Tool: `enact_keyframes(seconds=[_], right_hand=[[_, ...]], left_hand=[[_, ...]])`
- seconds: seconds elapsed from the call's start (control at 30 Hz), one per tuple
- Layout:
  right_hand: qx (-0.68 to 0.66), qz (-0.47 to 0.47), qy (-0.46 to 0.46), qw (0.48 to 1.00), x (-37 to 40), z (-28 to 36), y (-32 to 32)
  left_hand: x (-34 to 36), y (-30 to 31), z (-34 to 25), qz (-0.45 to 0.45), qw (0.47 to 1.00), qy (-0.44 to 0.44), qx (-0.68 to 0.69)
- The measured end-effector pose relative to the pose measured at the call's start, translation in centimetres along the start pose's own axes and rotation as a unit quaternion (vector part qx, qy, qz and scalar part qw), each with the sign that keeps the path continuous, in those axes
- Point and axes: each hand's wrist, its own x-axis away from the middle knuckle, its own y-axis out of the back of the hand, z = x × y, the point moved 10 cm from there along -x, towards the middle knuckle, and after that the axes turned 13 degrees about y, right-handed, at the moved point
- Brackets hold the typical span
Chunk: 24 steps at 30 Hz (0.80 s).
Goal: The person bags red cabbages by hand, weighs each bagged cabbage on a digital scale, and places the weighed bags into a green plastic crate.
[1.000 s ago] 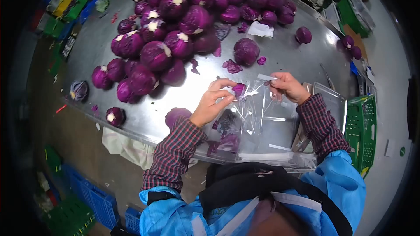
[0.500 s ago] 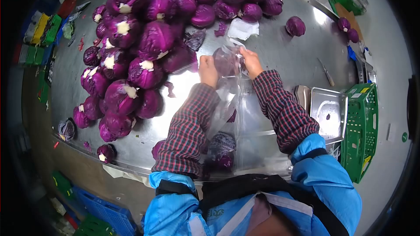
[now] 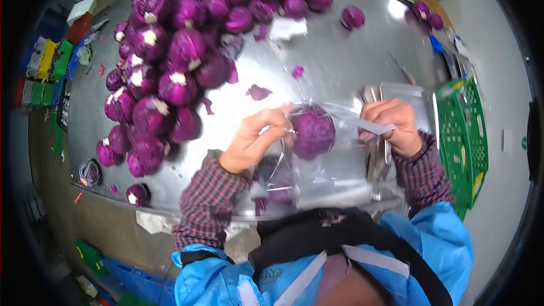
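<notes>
A red cabbage (image 3: 313, 132) lies in front of me between my two hands, with clear plastic film (image 3: 344, 112) stretched across and around it. My left hand (image 3: 255, 137) is at the cabbage's left side, thumb and fingers pinched on the film. Out to the right, my right hand (image 3: 391, 124) is closed on the film's other end, where a whitish strip (image 3: 375, 127) shows over the fingers. Loose cabbage leaf scraps (image 3: 258, 92) lie on the steel table (image 3: 362, 48) just beyond my left hand. The film's lower part is blurred.
A big heap of red cabbages (image 3: 186, 50) covers the table's left and far side. One cabbage (image 3: 352, 17) sits apart, near a white sheet (image 3: 288, 28). To the right are a knife (image 3: 403, 69), a metal tray (image 3: 405, 89) and a green crate (image 3: 456, 147).
My hands have moved apart and nearer my body, the right one far to the right. The film now spreads wide between them, and the cabbage has come closer. The view has shifted.
</notes>
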Motion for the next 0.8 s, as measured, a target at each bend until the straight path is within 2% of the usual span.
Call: enact_keyframes(seconds=[0.03, 0.07, 0.1, 0.17, 0.2, 0.23, 0.27, 0.3, 0.33, 0.37, 0.4, 0.43, 0.47, 0.53, 0.57, 0.6, 0.67, 0.73, 0.8], right_hand=[[0.084, 0.054, -0.022, 0.995, 1.0, 1.1, -0.7], [0.162, 0.111, -0.065, 0.978, 2.5, 0.6, -1.5], [0.156, 0.091, -0.046, 0.983, 3.4, 2.2, -1.7], [0.155, 0.076, -0.007, 0.985, 4.5, 4.2, -1.9], [0.202, 0.084, -0.039, 0.975, 5.9, 3.8, -2.3], [0.243, 0.088, -0.079, 0.963, 8.0, 3.5, -3.0], [0.240, 0.085, -0.079, 0.964, 10.2, 3.3, -4.2], [0.222, 0.074, -0.086, 0.968, 12.1, 2.4, -4.9], [0.204, 0.066, -0.091, 0.972, 12.8, 2.2, -5.4], [0.165, 0.042, -0.113, 0.979, 13.7, 2.6, -5.8], [0.158, 0.041, -0.113, 0.980, 14.1, 3.1, -6.2], [0.206, 0.059, -0.081, 0.973, 14.0, 4.0, -6.3], [0.254, 0.078, -0.048, 0.963, 14.1, 4.8, -6.4], [0.247, 0.092, -0.044, 0.964, 14.7, 5.4, -6.6], [0.239, 0.116, -0.033, 0.964, 14.8, 6.1, -7.1], [0.231, 0.139, -0.023, 0.963, 14.8, 6.7, -7.6], [0.201, 0.147, -0.010, 0.968, 14.2, 8.2, -7.5], [0.170, 0.158, 0.001, 0.973, 13.3, 9.5, -7.8], [0.131, 0.125, -0.099, 0.978, 12.5, 8.2, -7.5]], left_hand=[[0.4, -1.7, -2.1, -0.012, 0.968, -0.062, -0.241], [0.8, -2.6, -1.6, -0.007, 0.964, -0.074, -0.254], [1.2, -2.8, -1.4, -0.040, 0.974, -0.036, -0.221], [2.3, -4.1, -3.3, -0.076, 0.958, -0.113, -0.251], [3.3, -4.9, -3.8, -0.092, 0.948, -0.137, -0.273], [3.6, -6.4, -3.1, -0.076, 0.934, -0.113, -0.331], [3.6, -7.5, -2.4, -0.061, 0.914, -0.094, -0.389], [4.0, -8.5, -1.1, -0.056, 0.889, -0.084, -0.447], [4.3, -9.4, -0.3, -0.025, 0.876, -0.034, -0.481], [5.2, -10.3, -0.5, -0.039, 0.866, -0.026, -0.499], [6.3, -11.6, -0.8, -0.049, 0.856, -0.016, -0.514], [7.0, -13.6, -1.0, -0.027, 0.833, -0.008, -0.552], [7.6, -15.7, -1.6, -0.036, 0.838, -0.030, -0.543], [8.7, -18.9, -0.8, -0.059, 0.834, -0.028, -0.548], [9.2, -19.5, -0.6, -0.127, 0.823, -0.053, -0.552], [9.8, -20.5, 0.0, -0.130, 0.821, -0.051, -0.554], [11.0, -20.7, -0.5, -0.217, 0.860, -0.049, -0.459], [11.7, -22.0, -1.0, -0.253, 0.843, -0.050, -0.472], [12.2, -22.8, -0.9, -0.277, 0.830, -0.042, -0.483]])
